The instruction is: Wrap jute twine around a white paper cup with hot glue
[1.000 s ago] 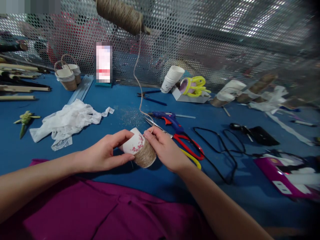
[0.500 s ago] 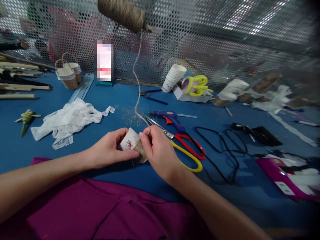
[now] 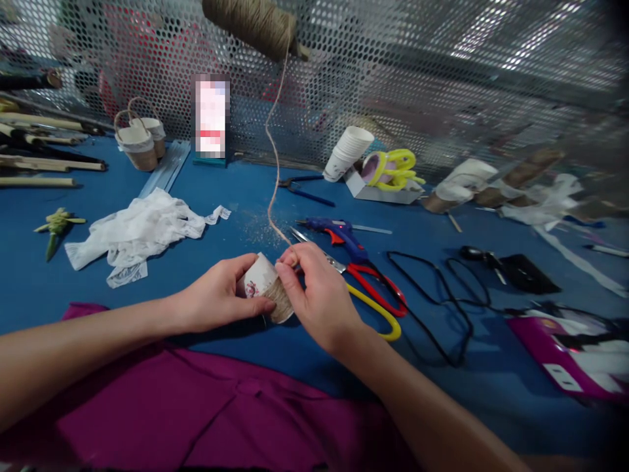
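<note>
My left hand [image 3: 223, 295] is closed round a white paper cup [image 3: 260, 282] with a pink flower print, held on its side just above the blue table [image 3: 236, 196]. The cup's lower half is wrapped in brown twine. My right hand [image 3: 317, 292] pinches the twine strand [image 3: 273, 164] against the cup's wrapped part. The strand runs up to a spool of twine [image 3: 253, 23] hanging by the perforated metal screen.
Red-and-yellow scissors [image 3: 368, 292] and a blue glue gun [image 3: 339, 235] lie just right of my hands, with a black cord [image 3: 442, 301] beyond. White lace fabric [image 3: 137, 233] lies to the left. Stacked paper cups [image 3: 346, 152], twine-wrapped baskets [image 3: 140, 137], sticks [image 3: 44, 160] and pliers [image 3: 302, 187] sit farther back.
The cup has been turned in my hands, so less of its flower print shows. My right hand moved over the wrapped part, and the twine strand shifted with it.
</note>
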Action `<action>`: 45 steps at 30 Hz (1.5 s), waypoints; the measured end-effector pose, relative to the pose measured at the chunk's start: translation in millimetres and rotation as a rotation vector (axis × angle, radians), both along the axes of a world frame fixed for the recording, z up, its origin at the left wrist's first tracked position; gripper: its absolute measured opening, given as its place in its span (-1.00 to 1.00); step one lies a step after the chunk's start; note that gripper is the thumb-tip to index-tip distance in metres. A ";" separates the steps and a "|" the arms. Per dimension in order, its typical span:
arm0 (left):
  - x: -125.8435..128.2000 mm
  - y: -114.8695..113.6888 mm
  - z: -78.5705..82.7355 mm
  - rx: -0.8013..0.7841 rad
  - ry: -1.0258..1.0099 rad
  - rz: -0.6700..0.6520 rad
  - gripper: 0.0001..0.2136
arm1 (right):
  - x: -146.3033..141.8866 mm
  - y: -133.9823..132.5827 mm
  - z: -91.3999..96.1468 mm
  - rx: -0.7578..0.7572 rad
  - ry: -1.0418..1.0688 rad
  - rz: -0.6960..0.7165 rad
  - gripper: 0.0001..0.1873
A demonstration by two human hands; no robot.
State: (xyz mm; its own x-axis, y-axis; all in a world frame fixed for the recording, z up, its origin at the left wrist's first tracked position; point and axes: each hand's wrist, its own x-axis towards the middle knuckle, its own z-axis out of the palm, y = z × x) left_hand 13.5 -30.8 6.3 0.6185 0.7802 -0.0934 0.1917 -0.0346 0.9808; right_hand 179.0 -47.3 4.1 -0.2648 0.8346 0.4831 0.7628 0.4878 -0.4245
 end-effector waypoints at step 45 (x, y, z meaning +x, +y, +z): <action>-7.3 12.9 -3.5 0.086 0.053 0.093 -0.78 | 67.9 49.8 14.8 -0.177 -0.409 -0.601 -0.61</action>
